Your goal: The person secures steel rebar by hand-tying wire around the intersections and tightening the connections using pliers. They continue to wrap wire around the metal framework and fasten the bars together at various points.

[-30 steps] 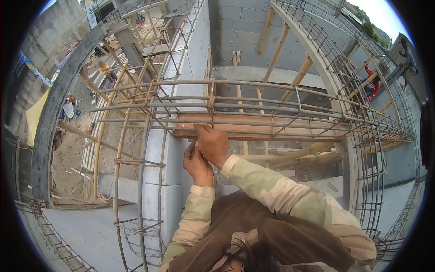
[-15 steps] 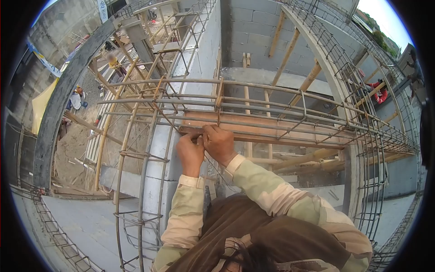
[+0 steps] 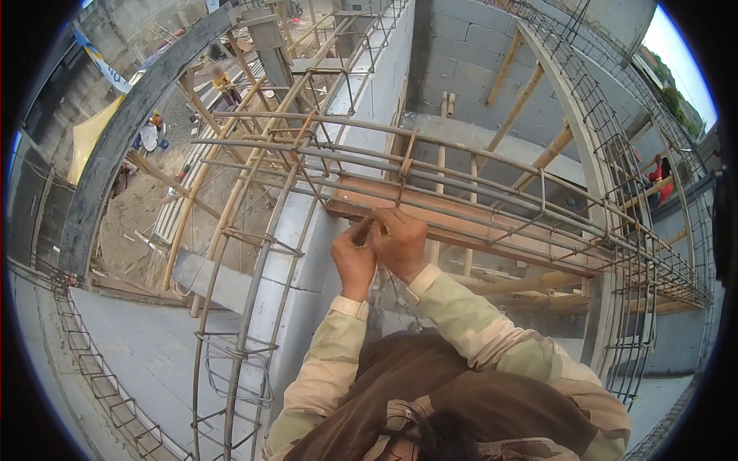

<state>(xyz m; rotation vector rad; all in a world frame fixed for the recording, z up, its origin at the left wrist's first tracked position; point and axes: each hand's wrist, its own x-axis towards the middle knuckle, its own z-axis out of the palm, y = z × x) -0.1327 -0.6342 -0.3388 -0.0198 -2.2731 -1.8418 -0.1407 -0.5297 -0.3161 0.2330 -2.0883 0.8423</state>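
Note:
My left hand [image 3: 354,263] and my right hand [image 3: 401,241] meet fingertip to fingertip, both pinched closed. Whatever they pinch is too small or hidden to make out. Just beyond them lies the reddish-brown formwork board [image 3: 461,220], its near edge by my fingers. A cage of steel rebar [image 3: 477,188] runs across above the board, with a rusty stirrup [image 3: 407,167] directly past my right hand. To the left of my left hand is the top of a pale block wall [image 3: 301,244].
An upright rebar cage [image 3: 246,330] stands on the left, another rebar cage [image 3: 642,292] on the right. Bamboo poles [image 3: 530,286] prop the space below the board. A concrete beam [image 3: 108,165] curves at far left. Two people [image 3: 223,83] [image 3: 150,134] are below; a person in red [image 3: 663,183] is at right.
The view has shifted, so the structure and both hands appear further right and the hands slightly lower. My hands stay pinched together by the board's near edge.

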